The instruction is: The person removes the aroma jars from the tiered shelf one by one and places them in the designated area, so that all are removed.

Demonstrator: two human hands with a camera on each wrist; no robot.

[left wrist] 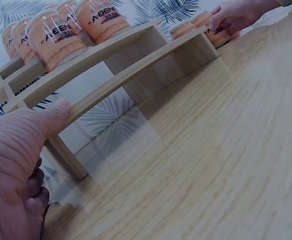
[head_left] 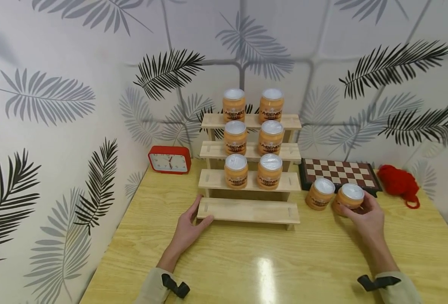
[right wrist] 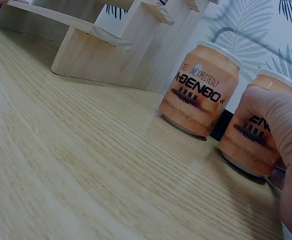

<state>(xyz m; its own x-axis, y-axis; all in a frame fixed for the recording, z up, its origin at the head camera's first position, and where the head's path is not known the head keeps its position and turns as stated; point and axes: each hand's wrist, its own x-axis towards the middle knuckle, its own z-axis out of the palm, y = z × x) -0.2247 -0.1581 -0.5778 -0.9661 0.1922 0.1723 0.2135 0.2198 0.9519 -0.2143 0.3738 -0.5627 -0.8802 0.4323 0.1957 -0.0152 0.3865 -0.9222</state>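
Note:
A stepped wooden shelf (head_left: 246,210) stands at the table's back. Its three upper steps each carry two orange cans (head_left: 235,171) with silver lids, and the lowest step is bare. My left hand (head_left: 202,211) rests against the left end of that lowest step, with the thumb (left wrist: 56,112) lying on its edge (left wrist: 131,75) and the fingers straight along the front. To the right of the shelf stand two more orange cans. My right hand (head_left: 364,210) grips the right-hand can (head_left: 351,195) (right wrist: 250,140), thumb on its side. The other can (head_left: 320,193) (right wrist: 200,95) stands free beside it.
A red clock (head_left: 169,159) sits at the back left by the wall. A chessboard (head_left: 338,173) lies behind the two loose cans, and red yarn (head_left: 398,180) lies to its right. The wooden table (head_left: 265,261) is walled at the back and left.

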